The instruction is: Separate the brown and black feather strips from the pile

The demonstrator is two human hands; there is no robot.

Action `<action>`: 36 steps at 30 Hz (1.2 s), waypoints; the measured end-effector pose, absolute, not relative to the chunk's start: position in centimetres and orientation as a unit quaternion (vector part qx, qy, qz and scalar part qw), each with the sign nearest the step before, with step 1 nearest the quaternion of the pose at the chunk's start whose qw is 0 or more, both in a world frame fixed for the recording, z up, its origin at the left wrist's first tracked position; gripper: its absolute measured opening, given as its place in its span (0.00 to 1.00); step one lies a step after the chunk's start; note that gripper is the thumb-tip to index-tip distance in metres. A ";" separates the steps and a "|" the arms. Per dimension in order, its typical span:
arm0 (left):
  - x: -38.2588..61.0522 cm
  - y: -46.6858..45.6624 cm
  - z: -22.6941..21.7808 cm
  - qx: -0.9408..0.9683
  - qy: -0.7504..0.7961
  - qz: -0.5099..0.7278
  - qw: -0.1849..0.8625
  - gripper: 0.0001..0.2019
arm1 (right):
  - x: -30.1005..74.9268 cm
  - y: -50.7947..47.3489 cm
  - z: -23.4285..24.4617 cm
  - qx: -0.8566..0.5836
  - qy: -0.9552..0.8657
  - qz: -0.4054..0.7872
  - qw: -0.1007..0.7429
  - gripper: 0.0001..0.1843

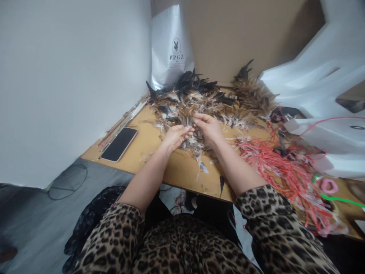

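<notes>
Over the middle of the wooden table, my left hand (179, 136) is closed in a pinch on the base of a small bunch of brown feathers (186, 113). My right hand (207, 127) is beside it, thumb and fingers pinched together at the right side of the same bunch. Whether its fingertips grip a feather is too small to make out. Behind and beneath both hands spreads a heap of loose feathers (168, 104), brown, black and pale. Some fluffy feather ends (203, 167) trail toward the table's front edge.
A phone (119, 144) lies at the table's left. Tangled red strings (273, 163) in clear plastic cover the right side, near a pink ring (329, 186). A white printed bag (173, 42) stands at the back. White plastic sheeting (308, 80) bulges over the right rear.
</notes>
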State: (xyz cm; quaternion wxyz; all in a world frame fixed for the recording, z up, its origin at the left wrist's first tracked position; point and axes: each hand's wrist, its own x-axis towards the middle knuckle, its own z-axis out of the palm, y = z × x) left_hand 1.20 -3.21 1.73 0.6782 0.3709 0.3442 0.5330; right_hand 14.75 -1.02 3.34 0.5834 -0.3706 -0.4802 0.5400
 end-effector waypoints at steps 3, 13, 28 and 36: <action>1.2 -3.1 1.8 0.357 0.346 0.553 0.669 0.03 | 14.8 -1.0 3.6 -0.342 -0.447 0.577 0.592 0.23; 1.2 -3.1 1.7 0.365 0.326 0.557 0.671 0.04 | 14.1 -1.0 2.8 -0.331 -0.454 0.582 0.588 0.25; 1.2 -3.2 2.0 0.346 0.361 0.540 0.677 0.02 | 15.5 -1.3 4.2 -0.328 -0.559 0.507 0.569 0.24; 1.3 -3.2 1.9 0.341 0.355 0.538 0.684 0.02 | 15.3 -1.2 4.0 -0.330 -0.572 0.496 0.563 0.24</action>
